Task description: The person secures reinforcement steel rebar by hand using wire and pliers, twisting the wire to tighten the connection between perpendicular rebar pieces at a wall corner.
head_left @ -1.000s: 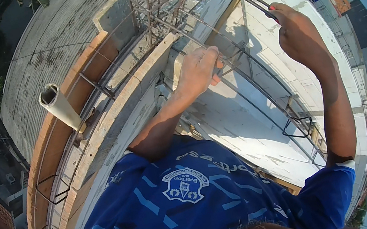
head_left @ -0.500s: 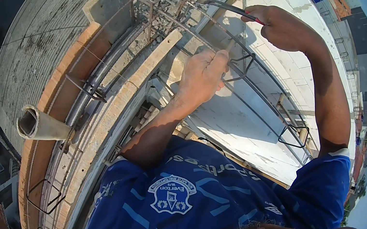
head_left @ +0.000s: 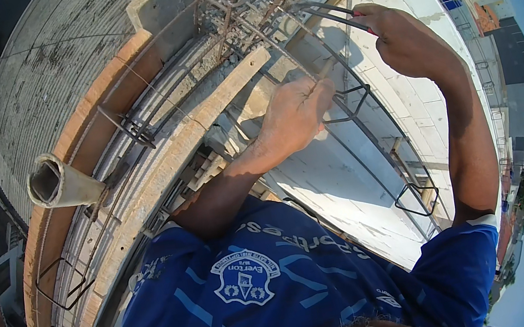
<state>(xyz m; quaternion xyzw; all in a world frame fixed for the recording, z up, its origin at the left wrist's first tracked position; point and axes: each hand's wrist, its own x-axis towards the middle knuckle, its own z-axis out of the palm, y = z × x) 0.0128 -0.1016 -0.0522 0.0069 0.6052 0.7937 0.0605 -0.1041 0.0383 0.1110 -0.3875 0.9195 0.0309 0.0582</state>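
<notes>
My left hand (head_left: 298,111) is closed round a long steel reinforcing bar of the tied cage (head_left: 357,115), in the middle of the view. Raised at the upper right, my right hand (head_left: 402,37) grips the handles of dark pincers (head_left: 335,14) with red on the grips. The handles stand a little apart. Their head points left into the crossing bars (head_left: 249,25), and its jaws are too small to make out there. Square stirrups, one of them a bent wire loop (head_left: 417,200), sit along the cage.
Left of me run a timber board (head_left: 222,97) and a curved orange-brown formwork wall (head_left: 85,135). A short pipe (head_left: 62,181) sticks up there. Beyond lies a corrugated roof (head_left: 67,51). White panels (head_left: 408,60) extend under and right of the cage.
The pincers' handles have spread apart in my right hand. My left hand keeps its hold on the bar. The whole view has shifted slightly.
</notes>
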